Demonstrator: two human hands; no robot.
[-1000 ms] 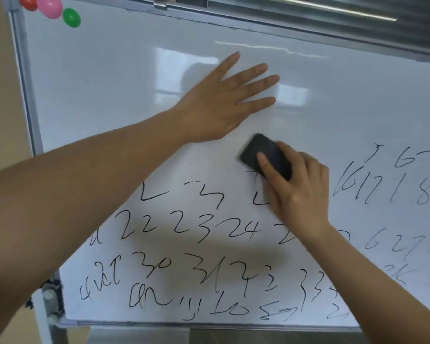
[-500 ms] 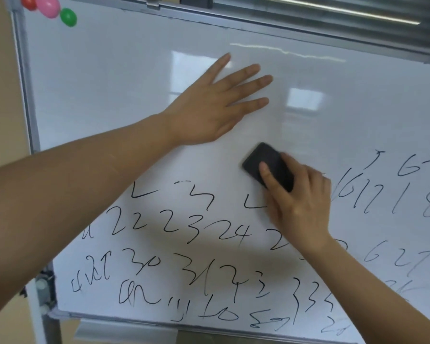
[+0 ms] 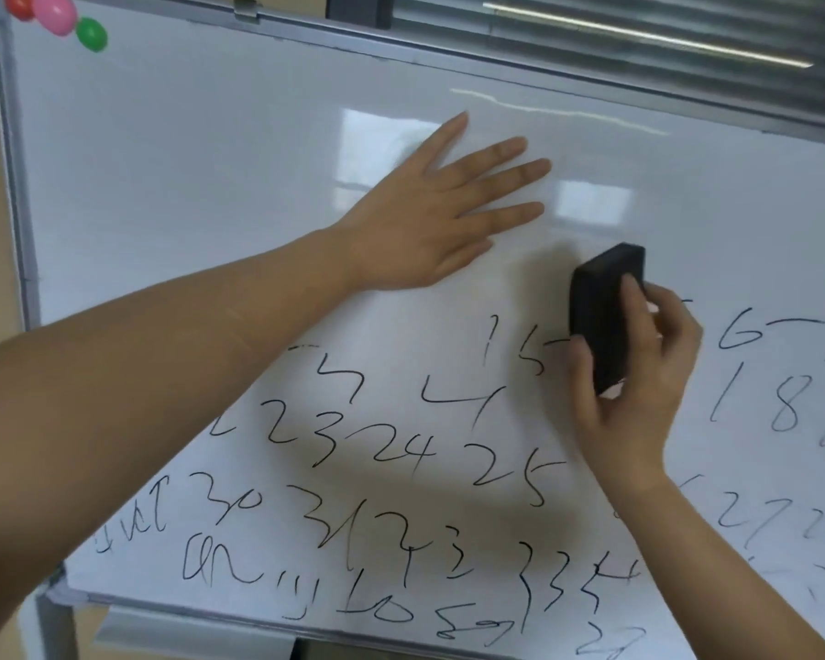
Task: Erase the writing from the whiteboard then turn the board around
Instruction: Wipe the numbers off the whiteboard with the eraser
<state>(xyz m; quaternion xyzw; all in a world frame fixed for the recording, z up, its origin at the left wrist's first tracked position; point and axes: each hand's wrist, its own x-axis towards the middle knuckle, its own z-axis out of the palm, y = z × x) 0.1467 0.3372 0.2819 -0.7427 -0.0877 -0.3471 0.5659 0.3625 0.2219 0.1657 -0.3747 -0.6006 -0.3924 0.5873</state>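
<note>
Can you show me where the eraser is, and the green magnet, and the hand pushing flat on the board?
Eraser point(image 3: 603, 309): head view, middle of its black back.
Green magnet point(image 3: 91, 34): head view, its center, board's top left corner.
Left hand point(image 3: 429, 216): head view, back of the hand.

Whiteboard point(image 3: 210, 150): smooth, glossy white surface, reflecting window light, in a brushed silver metal-looking frame point(image 3: 15, 183). Eraser point(image 3: 603, 316): matt black, showing no shine. Magnets point(image 3: 58, 11): glossy plastic-looking domes, gleaming red, pink and green.
</note>
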